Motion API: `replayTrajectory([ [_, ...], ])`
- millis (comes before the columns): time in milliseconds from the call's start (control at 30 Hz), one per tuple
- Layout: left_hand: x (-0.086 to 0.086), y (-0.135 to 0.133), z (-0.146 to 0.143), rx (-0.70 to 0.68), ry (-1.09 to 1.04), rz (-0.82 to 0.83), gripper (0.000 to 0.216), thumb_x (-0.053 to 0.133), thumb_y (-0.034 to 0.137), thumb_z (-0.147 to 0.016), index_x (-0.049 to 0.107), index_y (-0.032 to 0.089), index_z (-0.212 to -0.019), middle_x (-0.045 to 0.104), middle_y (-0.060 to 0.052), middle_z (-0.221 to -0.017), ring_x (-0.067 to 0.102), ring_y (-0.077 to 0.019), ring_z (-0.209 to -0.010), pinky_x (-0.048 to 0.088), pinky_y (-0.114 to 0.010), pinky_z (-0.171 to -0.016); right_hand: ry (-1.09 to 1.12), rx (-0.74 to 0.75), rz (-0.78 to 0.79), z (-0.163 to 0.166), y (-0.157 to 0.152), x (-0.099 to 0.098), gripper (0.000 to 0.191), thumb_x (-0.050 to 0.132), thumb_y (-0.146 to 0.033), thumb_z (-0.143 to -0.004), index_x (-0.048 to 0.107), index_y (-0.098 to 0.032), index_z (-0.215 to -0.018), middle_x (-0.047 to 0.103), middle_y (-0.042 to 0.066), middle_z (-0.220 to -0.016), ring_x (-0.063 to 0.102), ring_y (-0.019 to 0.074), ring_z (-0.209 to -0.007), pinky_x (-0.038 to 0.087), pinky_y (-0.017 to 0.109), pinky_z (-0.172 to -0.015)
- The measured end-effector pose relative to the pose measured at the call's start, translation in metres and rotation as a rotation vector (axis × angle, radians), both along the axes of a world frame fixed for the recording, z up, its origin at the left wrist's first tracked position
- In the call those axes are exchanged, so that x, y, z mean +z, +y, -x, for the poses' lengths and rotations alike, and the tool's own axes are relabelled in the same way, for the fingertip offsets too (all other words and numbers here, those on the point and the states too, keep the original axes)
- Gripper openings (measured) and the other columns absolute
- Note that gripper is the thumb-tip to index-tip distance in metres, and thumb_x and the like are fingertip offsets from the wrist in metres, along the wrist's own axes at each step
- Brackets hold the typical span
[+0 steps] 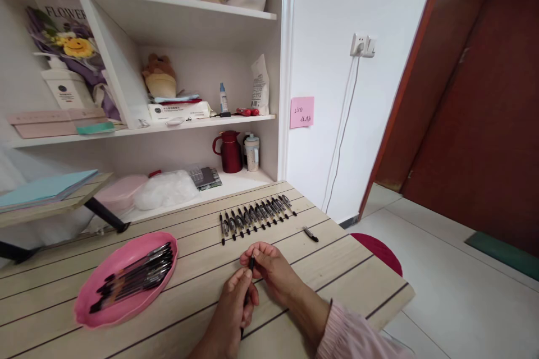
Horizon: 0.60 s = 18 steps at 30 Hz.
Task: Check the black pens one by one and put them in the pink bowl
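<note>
Near the table's front, my left hand [234, 305] is closed around a dark pen [247, 296], whose lower end shows below the fingers. My right hand [272, 269] pinches the pen's upper tip between thumb and fingers, just above the left hand. Fingers cover much of the pen. Beyond the hands lies a row of several black pens and clear pen parts [255, 216], set side by side. One loose black-and-clear pen cap [311, 234] rests on the table to the right of the row. Left of my hands, a pink oval tray [86, 305] holds a pile of pens [137, 275].
The wooden slatted table [337, 283] ends at the right, above a red round stool [377, 252]. White shelves [181, 5] stand behind, with a red jug [231, 152] and a cup [251, 152]. A small raised stand [90, 190] with papers is at the left.
</note>
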State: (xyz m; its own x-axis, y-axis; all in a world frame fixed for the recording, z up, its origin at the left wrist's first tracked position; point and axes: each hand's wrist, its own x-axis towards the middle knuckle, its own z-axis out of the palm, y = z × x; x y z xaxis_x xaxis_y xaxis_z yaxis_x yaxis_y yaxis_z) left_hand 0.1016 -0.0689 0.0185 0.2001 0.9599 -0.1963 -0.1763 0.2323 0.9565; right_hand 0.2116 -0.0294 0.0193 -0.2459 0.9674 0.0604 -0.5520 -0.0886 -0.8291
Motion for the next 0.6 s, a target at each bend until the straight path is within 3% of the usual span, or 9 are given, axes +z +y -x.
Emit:
replayTrajectory([
  [133,-0.0042,0.0011,0.0016,-0.01,-0.005,0.007,0.033,0.053,0.05,-0.072,0.048,0.018,-0.079,0.048,0.007,-0.051,0.02,0.0001,-0.031,0.011,-0.014,-0.032,0.058,-0.007,0.064,0.0041,-0.0008,-0.0015,0.034,0.069,-0.044,-0.064,0.059,-0.015,-0.08,0.065,0.005,-0.073,0.053,0.0093,-0.057,0.033,0.018,-0.048],
  [300,-0.0035,0.003,0.0021,-0.018,-0.013,0.011,0.033,0.053,0.05,-0.073,0.048,0.018,-0.079,0.048,0.007,-0.051,0.019,0.0006,-0.03,0.01,-0.014,-0.032,-0.027,-0.048,0.035,0.0011,0.0021,-0.0052,0.032,0.073,-0.039,-0.06,0.057,-0.012,-0.063,0.06,0.001,-0.058,0.043,0.0047,-0.041,0.03,0.019,-0.044],
  [433,-0.0019,0.0059,0.0031,-0.041,-0.044,0.028,0.033,0.054,0.05,-0.072,0.047,0.018,-0.077,0.047,0.007,-0.051,0.019,0.0006,-0.031,0.01,-0.014,-0.032,-0.002,-0.011,-0.014,-0.0002,0.0021,-0.0042,0.032,0.07,-0.042,-0.064,0.061,-0.011,-0.069,0.063,0.005,-0.068,0.046,0.0054,-0.045,0.032,0.019,-0.045],
  [600,-0.0047,0.0053,0.0051,-0.07,-0.08,0.033,0.03,0.055,0.048,-0.073,0.046,0.019,-0.077,0.047,0.007,-0.052,0.02,0.0007,-0.032,0.01,-0.013,-0.032,0.071,0.0,0.045,0.0042,-0.0007,-0.0026,0.034,0.07,-0.042,-0.064,0.061,-0.013,-0.079,0.065,0.006,-0.072,0.054,0.0096,-0.058,0.034,0.018,-0.048],
])
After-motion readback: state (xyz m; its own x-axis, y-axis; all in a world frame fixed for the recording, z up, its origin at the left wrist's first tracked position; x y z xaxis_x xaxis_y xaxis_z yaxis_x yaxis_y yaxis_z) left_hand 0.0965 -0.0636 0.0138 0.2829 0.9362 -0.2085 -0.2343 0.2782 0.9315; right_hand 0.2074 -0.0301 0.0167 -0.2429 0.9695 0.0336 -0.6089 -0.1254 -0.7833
